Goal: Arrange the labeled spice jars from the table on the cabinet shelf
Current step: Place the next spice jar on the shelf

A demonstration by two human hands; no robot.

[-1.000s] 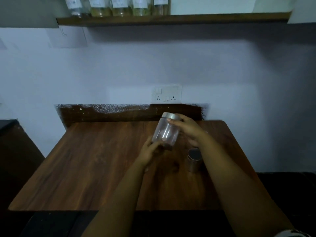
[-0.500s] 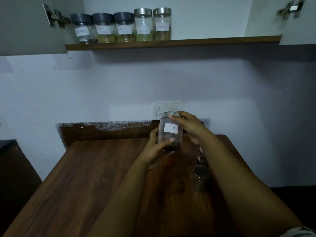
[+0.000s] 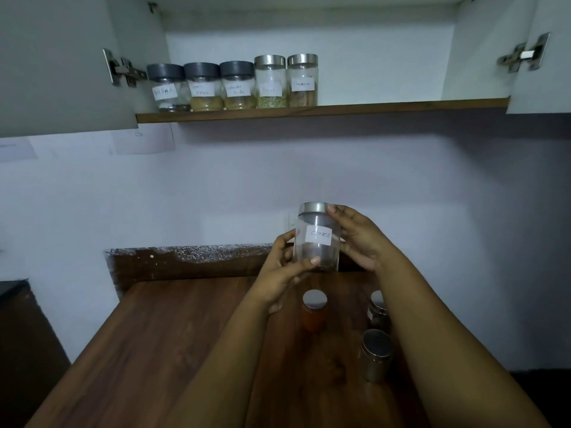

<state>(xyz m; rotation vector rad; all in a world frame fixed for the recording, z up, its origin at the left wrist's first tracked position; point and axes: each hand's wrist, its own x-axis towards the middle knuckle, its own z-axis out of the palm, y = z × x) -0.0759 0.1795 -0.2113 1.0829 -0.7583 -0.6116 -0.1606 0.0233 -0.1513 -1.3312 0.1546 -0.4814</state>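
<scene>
Held item: cloves jar (image 3: 317, 239), clear body, silver lid, white handwritten label facing the camera; dark contents settled at the bottom.
Attitude: upright, lifted clear of the table (image 3: 160, 341), in front of the wall.
Left hand (image 3: 279, 273): closed on the jar's lower left side, thumb across the front near the base, fingers wrapped behind.
Right hand (image 3: 358, 239): closed on the jar's right side, 1 fingertip on the lid's rim, palm against the glass.
Below the grip: red spice jar (image 3: 314, 313), silver lid, standing on the table just under the held jar.
Below and right of the grip: 2 metal-lidded jars; the nearer steel jar (image 3: 376, 356) stands beside the right forearm; the farther jar (image 3: 377, 310) is partly hidden by that forearm, contents not readable.
Above and left of the grip: cabinet shelf (image 3: 386, 108), wooden front edge, both doors open.
On the shelf: row of 5 labeled jars at its left end, sides touching or nearly so.
Row, left part: 3 grey-lidded jars (image 3: 204, 86).
Row, right part: 2 silver-lidded jars (image 3: 285, 80), same style as the held jar.
Shelf directly above the grip: bare board, to the right of the row.
Labels on the shelf jars: handwritten, mostly too small to read.
</scene>
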